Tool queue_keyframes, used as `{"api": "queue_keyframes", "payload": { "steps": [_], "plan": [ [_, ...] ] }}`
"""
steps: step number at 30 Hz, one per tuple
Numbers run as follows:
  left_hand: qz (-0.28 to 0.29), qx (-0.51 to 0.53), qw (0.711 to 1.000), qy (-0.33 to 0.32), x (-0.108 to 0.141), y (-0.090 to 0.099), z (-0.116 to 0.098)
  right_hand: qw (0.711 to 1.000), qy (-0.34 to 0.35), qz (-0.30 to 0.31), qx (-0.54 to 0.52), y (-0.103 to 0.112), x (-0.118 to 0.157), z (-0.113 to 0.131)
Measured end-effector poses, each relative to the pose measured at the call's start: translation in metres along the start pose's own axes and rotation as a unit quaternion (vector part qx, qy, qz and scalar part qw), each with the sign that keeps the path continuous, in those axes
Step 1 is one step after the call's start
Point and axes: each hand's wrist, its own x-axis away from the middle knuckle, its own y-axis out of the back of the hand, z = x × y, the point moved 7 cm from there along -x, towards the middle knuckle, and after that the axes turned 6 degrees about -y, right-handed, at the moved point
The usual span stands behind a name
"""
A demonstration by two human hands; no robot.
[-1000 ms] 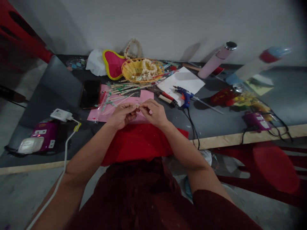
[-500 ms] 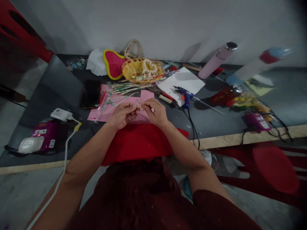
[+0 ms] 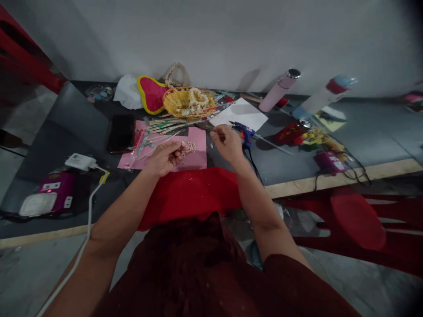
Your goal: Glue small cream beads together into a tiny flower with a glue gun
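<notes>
My left hand point(image 3: 166, 157) is closed in a pinch on a small pale piece, over the pink paper point(image 3: 199, 152). Small pale beads point(image 3: 190, 147) show on the paper beside its fingertips. Farther right, my right hand point(image 3: 227, 143) is closed with fingers curled; what it pinches, if anything, is too small to tell. It hovers close to the blue glue gun point(image 3: 245, 133), near the pliers, which it mostly hides. Behind both hands stands a yellow basket point(image 3: 172, 103) holding a pale beaded string point(image 3: 198, 100).
A black phone point(image 3: 121, 133) lies at the left, near thin sticks point(image 3: 168, 125). White paper point(image 3: 239, 115), a pink flask point(image 3: 277, 93) and a clear bottle point(image 3: 320, 100) are at the right. A red cloth point(image 3: 191, 191) covers the near edge. A purple box point(image 3: 57, 191) sits left.
My right hand has moved right, away from my left hand and toward the glue gun. The pale beads on the pink paper are now visible. The view has shifted slightly.
</notes>
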Motion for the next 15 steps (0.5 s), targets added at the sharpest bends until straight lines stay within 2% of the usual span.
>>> {"api": "queue_keyframes", "payload": {
  "steps": [1, 3, 5, 6, 8, 11, 15],
  "plan": [
    [-0.004, 0.002, 1.000, 0.003, 0.000, 0.001, 0.000, 1.000, -0.016, -0.010, 0.020, 0.011, -0.004, -0.013],
    [-0.006, 0.005, 1.000, 0.005, 0.000, 0.001, 0.000, 0.991, -0.070, -0.068, 0.087, 0.039, -0.009, -0.048],
    [-0.001, 0.009, 1.000, 0.003, 0.000, 0.000, -0.001, 0.967, -0.132, -0.104, 0.192, 0.064, -0.010, -0.083],
    [0.002, 0.011, 1.000, 0.002, 0.001, 0.000, -0.001, 0.952, -0.174, -0.092, 0.233, 0.072, -0.008, -0.101],
    [0.008, 0.015, 1.000, 0.002, 0.001, -0.002, -0.001, 0.927, -0.258, -0.024, 0.270, 0.076, -0.004, -0.133],
    [0.015, 0.017, 1.000, 0.002, 0.002, -0.003, -0.001, 0.908, -0.314, 0.057, 0.273, 0.069, 0.000, -0.155],
    [0.012, 0.008, 1.000, 0.001, 0.003, -0.003, -0.002, 0.906, -0.327, 0.038, 0.266, 0.068, -0.004, -0.157]
  ]
}}
